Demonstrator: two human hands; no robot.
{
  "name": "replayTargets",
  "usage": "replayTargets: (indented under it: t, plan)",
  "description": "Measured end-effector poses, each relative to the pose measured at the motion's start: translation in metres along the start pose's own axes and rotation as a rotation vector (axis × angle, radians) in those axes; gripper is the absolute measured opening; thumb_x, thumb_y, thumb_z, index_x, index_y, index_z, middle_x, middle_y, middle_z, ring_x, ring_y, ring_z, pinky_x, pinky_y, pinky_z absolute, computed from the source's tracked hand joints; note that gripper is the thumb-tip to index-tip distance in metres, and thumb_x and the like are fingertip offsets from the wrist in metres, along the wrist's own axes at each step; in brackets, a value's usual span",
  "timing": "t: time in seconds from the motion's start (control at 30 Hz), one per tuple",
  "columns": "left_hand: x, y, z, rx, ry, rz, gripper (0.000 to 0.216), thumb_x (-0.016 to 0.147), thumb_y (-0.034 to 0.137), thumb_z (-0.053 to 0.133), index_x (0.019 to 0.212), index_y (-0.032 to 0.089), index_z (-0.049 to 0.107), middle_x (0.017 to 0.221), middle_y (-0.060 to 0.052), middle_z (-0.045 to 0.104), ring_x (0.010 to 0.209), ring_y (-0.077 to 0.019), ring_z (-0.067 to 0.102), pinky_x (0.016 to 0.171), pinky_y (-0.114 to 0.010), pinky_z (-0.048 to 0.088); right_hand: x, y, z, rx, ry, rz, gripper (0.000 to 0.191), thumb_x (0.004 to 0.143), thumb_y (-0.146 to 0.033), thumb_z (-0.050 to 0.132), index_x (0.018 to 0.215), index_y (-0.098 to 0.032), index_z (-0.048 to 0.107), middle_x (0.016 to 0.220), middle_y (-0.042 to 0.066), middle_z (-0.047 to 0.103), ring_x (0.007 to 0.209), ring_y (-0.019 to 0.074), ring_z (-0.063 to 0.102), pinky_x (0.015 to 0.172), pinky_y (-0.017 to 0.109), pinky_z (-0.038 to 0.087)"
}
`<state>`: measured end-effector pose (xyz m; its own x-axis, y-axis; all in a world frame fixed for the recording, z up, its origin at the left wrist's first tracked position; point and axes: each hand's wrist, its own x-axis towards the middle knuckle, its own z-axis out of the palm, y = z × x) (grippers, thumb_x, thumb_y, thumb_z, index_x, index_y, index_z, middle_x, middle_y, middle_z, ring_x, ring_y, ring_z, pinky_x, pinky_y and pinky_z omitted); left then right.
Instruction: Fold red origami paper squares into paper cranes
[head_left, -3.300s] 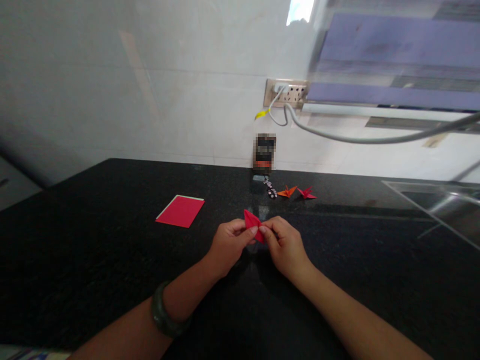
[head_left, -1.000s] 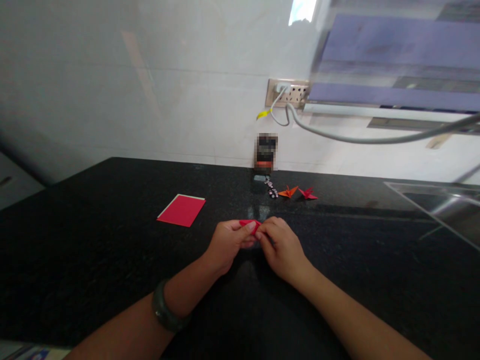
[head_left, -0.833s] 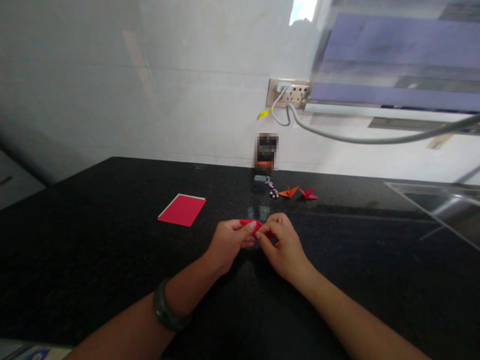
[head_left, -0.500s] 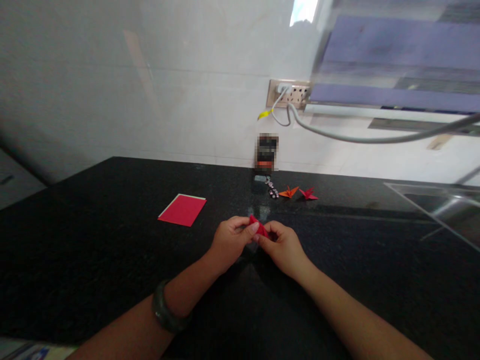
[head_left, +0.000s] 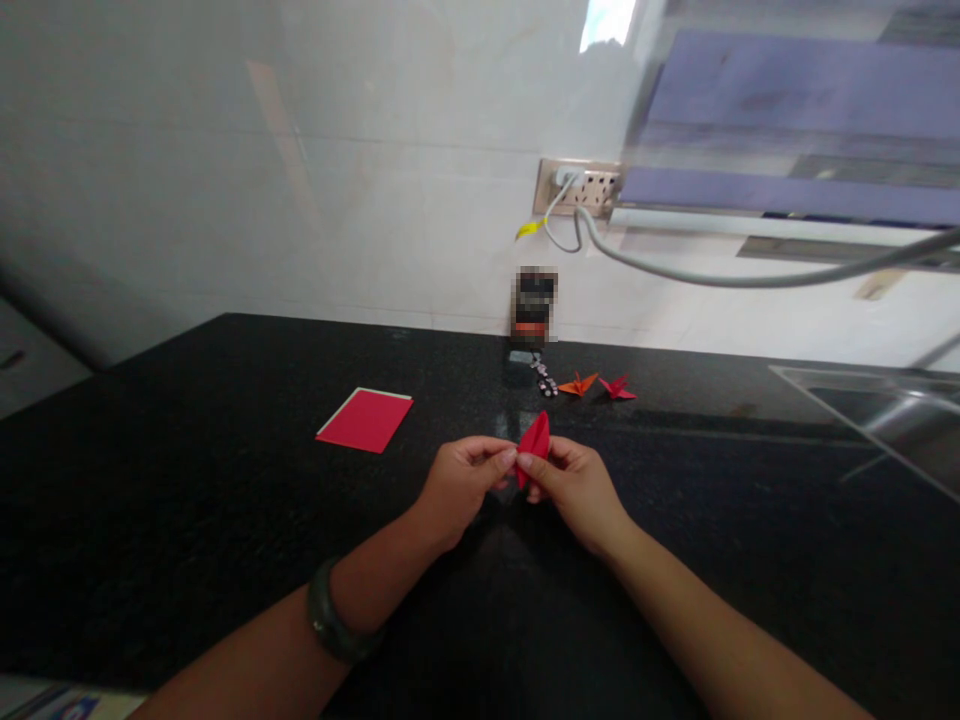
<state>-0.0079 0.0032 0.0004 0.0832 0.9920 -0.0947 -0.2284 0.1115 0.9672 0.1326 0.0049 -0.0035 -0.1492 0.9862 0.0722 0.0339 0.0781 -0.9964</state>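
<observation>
A piece of folded red origami paper (head_left: 535, 438) stands upright between my hands, narrow and pointed at its top. My left hand (head_left: 466, 482) pinches its left edge with thumb and fingers. From the other side my right hand (head_left: 579, 484) grips it, thumb in front and fingers partly hidden behind the paper. On the dark counter beyond lie an orange paper crane (head_left: 578, 384) and a red paper crane (head_left: 617, 388). To the left is a stack of square paper (head_left: 366, 420), red on top with a pale edge showing underneath.
A blurred-out dark object (head_left: 533, 305) leans at the wall, with a beaded strap (head_left: 544, 376) before it. The sink (head_left: 900, 410) is at the right edge of the black counter (head_left: 187, 500). A grey cable (head_left: 712, 277) hangs from the wall socket (head_left: 598, 190).
The folded red paper has turned more upright and shows a taller, broader face. My right hand has shifted slightly right, its thumb now across the paper's front.
</observation>
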Motion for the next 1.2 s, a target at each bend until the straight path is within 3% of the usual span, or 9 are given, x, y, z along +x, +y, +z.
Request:
replayTargets:
  t: [0.17, 0.43, 0.73, 1.2]
  plan:
    - [0.0009, 0.0003, -0.0002, -0.023, 0.018, 0.013, 0.023, 0.060, 0.030, 0.072, 0.073, 0.013, 0.068, 0.066, -0.002, 0.066, 0.059, -0.0105, 0.057, 0.058, -0.022, 0.046, -0.0012, -0.0008, -0.0011, -0.132, -0.057, -0.096, 0.023, 0.081, -0.036, 0.050, 0.076, -0.015, 0.057, 0.059, -0.001, 0.055, 0.052, 0.0103, 0.052, 0.053, 0.024, 0.044]
    - [0.0013, -0.0033, -0.0020, -0.040, -0.038, 0.009, 0.022, 0.064, 0.032, 0.069, 0.074, 0.013, 0.067, 0.064, -0.002, 0.066, 0.059, -0.0112, 0.058, 0.060, -0.024, 0.045, -0.0023, -0.0013, 0.0063, 0.021, -0.011, -0.087, 0.015, 0.076, -0.033, 0.055, 0.077, -0.019, 0.050, 0.058, -0.002, 0.057, 0.049, 0.0111, 0.053, 0.049, 0.024, 0.046]
    - [0.0004, -0.0019, -0.0011, -0.110, -0.141, 0.004, 0.021, 0.067, 0.032, 0.067, 0.071, 0.011, 0.065, 0.058, -0.003, 0.064, 0.054, -0.0132, 0.059, 0.059, -0.028, 0.047, -0.0021, 0.0051, 0.0045, 0.016, -0.046, -0.084, 0.016, 0.078, -0.034, 0.054, 0.076, -0.018, 0.051, 0.058, -0.002, 0.057, 0.050, 0.0111, 0.053, 0.051, 0.024, 0.046]
    - [-0.0018, 0.0016, 0.0020, 0.066, -0.019, 0.086, 0.016, 0.062, 0.026, 0.068, 0.064, 0.011, 0.063, 0.052, -0.001, 0.063, 0.049, -0.0106, 0.055, 0.051, -0.022, 0.042, -0.0035, 0.0039, 0.0082, -0.079, -0.019, -0.058, 0.015, 0.077, -0.032, 0.053, 0.072, -0.018, 0.051, 0.055, -0.003, 0.053, 0.046, 0.0100, 0.051, 0.045, 0.022, 0.042]
